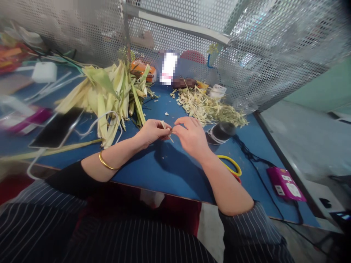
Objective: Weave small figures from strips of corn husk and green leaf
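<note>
Left hand (153,133): thumb and fingers pinched closed on a thin pale strip (167,130). Right hand (190,137): fingers curled, fingertips meeting the left's at the strip; its exact grip cannot be told. Both hands are above the blue bench (161,175).

On the table (178,175), the phone (57,128) lies left of the husks (105,91) — the box (45,72) is behind it. Husk scraps (200,102) lie right of the husks, before the mesh (181,44); the spool (221,132) stands before the scraps — the packet (286,183) is farther right.
</note>
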A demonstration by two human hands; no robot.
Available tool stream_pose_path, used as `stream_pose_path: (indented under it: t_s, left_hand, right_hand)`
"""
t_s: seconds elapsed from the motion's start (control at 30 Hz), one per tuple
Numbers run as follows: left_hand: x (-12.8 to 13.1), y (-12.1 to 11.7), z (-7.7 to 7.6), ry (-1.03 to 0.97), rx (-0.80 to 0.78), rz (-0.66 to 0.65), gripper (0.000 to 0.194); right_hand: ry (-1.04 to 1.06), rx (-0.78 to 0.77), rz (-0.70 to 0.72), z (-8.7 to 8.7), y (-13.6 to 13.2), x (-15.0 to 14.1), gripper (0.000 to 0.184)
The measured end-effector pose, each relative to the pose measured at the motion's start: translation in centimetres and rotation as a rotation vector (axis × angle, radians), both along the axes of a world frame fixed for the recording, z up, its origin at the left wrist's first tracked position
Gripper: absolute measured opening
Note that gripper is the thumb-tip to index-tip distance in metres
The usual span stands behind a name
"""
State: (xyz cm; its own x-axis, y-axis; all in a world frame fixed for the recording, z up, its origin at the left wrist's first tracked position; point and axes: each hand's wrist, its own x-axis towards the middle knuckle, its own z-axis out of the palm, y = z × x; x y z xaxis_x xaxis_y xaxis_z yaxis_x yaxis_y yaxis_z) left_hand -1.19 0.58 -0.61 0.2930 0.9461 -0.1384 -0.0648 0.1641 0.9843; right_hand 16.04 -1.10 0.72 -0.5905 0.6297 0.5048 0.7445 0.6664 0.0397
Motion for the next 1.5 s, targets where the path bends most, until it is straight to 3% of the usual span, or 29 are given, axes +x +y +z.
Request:
stream_pose_path:
  t_s: [0.2, 0.33, 0.47, 0.57, 0.67, 0.77, 0.83, 0.97, 1.07, 1.33, 1.43, 1.5]
  left_hand:
    - [0.0, -0.4, -0.4, 0.086, 0.091, -0.126, 0.018]
    - [-0.1, -0.6, -0.4, 0.128, 0.152, -0.232, 0.020]
    - [-0.3, -0.8, 0.4, 0.020, 0.093, -0.342, 0.027]
    - [-0.5, -0.8, 1.0, -0.042, 0.104, -0.307, 0.028]
    - [-0.7, -0.5, 1.0, -0.068, 0.103, -0.212, 0.027]
    - [-0.8, 0.0, 0.5, -0.100, 0.016, -0.059, 0.020]
    - [-0.8, 0.2, 0.2, -0.124, -0.040, 0.016, 0.016]
    - [-0.4, 0.3, -0.1, -0.130, -0.098, 0.098, 0.011]
    - [-0.1, 0.1, -0.1, -0.120, -0.092, 0.095, 0.008]
    - [-0.5, -0.4, 0.2, 0.144, 0.075, -0.124, 0.006]
    - [-0.6, -0.5, -0.1, 0.173, 0.098, -0.231, 0.003]
    - [-0.7, -0.6, -0.1, 0.158, 0.093, -0.292, 0.014]
  right_hand:
    - [0.145, -0.277, -0.084, 0.0, 0.2, 0.1, 0.021]
    - [0.422, -0.665, -0.164, 0.1, 0.4, 0.3, 0.019]
    - [0.743, -1.062, -0.111, 0.0, 0.7, 0.7, 0.019]
    - [0.892, -1.171, -0.060, -0.3, 0.9, 0.7, 0.017]
    - [0.922, -1.120, -0.035, -0.8, 1.0, 0.5, 0.015]
    - [0.827, -0.974, -0.054, -1.1, 0.7, 0.0, 0.015]
    - [0.674, -0.793, -0.087, -1.1, 0.3, -0.3, 0.014]
    - [0.205, -0.239, -0.130, -0.6, -0.6, -0.8, 0.022]
    - [-0.020, -0.031, -0.055, -0.3, -0.8, -0.9, 0.027]
    - [-0.025, -0.073, -0.044, 0.5, -0.3, 0.0, 0.026]
    - [0.054, -0.219, -0.023, 0.6, 0.0, 0.4, 0.020]
    - [0.163, -0.402, -0.020, 0.6, 0.3, 0.7, 0.016]
